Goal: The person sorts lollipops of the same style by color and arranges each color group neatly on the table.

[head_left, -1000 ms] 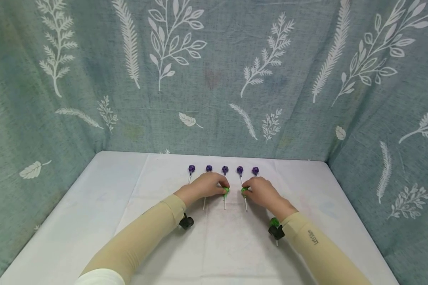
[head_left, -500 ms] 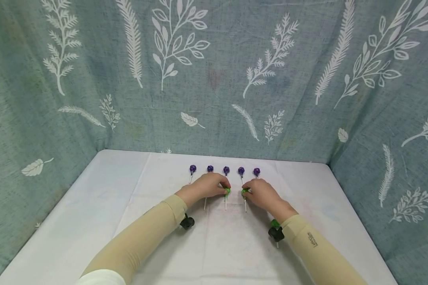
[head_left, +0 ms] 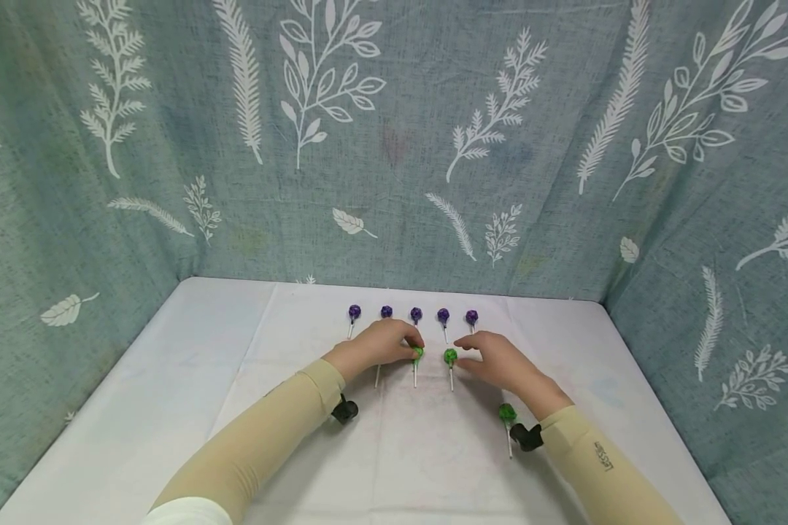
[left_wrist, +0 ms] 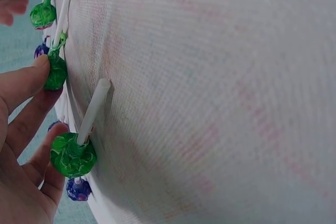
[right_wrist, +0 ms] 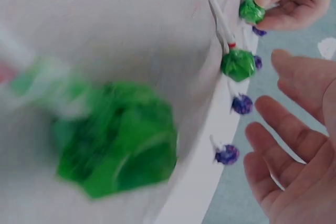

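Note:
My left hand [head_left: 381,341] pinches the wrapped head of a green lollipop [left_wrist: 56,72] between thumb and fingertips; its white stick points toward me. Just right of it lies a second green lollipop [head_left: 450,356]. My right hand [head_left: 495,359] is beside that one, thumb and fingers spread and nothing between them. Under my left hand, another green lollipop [left_wrist: 73,155] shows in the left wrist view, mostly hidden from the head view. Nearer to me, by the right wrist, is one more green lollipop [head_left: 507,413], large and blurred in the right wrist view.
Behind the hands, several purple lollipops lie in a row, from the leftmost purple lollipop [head_left: 354,312] to the rightmost purple lollipop [head_left: 471,317]. All lie on a white-covered table [head_left: 289,467]. A grey-green leaf-print curtain [head_left: 394,146] encloses the back and sides.
My right hand has let go of its green lollipop and drawn back to the right, its fingers opening. That lollipop stays lying there. The left hand keeps its pinch in place.

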Tool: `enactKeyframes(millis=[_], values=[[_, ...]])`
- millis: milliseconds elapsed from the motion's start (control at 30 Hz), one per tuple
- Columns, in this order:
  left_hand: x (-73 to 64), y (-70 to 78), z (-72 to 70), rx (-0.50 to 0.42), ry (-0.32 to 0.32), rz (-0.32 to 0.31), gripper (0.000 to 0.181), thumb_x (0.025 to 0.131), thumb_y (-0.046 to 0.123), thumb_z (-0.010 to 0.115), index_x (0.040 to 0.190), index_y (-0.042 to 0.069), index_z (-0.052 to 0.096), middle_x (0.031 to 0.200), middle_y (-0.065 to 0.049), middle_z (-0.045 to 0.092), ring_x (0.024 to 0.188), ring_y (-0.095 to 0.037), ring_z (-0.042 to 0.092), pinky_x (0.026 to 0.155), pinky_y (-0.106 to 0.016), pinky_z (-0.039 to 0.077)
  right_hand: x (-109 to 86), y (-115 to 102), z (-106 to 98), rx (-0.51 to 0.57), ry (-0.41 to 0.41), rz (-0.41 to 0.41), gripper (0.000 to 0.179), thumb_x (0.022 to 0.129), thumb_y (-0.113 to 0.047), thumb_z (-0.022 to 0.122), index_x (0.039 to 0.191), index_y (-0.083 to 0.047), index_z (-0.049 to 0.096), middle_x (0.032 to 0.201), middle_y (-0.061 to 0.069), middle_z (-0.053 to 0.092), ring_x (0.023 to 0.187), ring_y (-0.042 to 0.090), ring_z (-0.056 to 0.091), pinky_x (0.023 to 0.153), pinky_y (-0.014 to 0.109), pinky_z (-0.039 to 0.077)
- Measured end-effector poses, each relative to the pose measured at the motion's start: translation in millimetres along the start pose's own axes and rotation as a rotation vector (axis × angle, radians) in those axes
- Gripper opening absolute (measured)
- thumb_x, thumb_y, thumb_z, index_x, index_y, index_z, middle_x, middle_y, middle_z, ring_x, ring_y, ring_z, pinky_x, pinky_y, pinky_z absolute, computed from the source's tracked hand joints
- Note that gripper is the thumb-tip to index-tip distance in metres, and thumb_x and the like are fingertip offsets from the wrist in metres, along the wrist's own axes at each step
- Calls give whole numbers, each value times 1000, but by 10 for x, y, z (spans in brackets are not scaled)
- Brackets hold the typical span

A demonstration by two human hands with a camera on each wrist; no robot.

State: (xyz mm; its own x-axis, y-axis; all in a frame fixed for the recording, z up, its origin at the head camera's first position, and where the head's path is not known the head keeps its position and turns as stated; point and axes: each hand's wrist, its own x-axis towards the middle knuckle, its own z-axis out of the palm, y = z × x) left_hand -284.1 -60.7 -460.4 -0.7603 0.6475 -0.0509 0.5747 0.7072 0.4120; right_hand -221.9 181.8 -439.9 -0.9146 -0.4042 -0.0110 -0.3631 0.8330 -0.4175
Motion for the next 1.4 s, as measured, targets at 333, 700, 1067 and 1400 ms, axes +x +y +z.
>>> enactKeyframes(millis=[333,700,1067,1400], values=[[-4,-48,22,3,1,1,13,83,33,65,96,33,66,93,19,61,92,-6,56,85,-33,43,-344,250,-20,95,16,52,41,82,-38,64,120,-21,59,114,-8,57,108,15,51,89,41,42],[-4,-49,42,-21,-8,-13,13,82,33,66,96,33,66,93,18,61,94,-7,55,85,-33,43,-734,403,-10,135,43,109,38,81,-41,65,114,-24,62,110,-12,57,107,15,51,89,41,42],[7,-29,29,-20,-11,-8,13,83,33,65,95,34,66,93,20,60,94,-8,56,85,-32,43,-962,445,52,187,12,127,40,77,-46,66,113,-28,62,109,-13,57,107,15,51,89,42,42],[6,-12,11,-14,-6,-22,11,82,34,65,94,35,65,92,21,59,92,-6,55,83,-31,44,-1039,453,126,160,15,130,33,74,-42,70,104,-31,66,103,-19,58,106,14,52,89,45,41]])
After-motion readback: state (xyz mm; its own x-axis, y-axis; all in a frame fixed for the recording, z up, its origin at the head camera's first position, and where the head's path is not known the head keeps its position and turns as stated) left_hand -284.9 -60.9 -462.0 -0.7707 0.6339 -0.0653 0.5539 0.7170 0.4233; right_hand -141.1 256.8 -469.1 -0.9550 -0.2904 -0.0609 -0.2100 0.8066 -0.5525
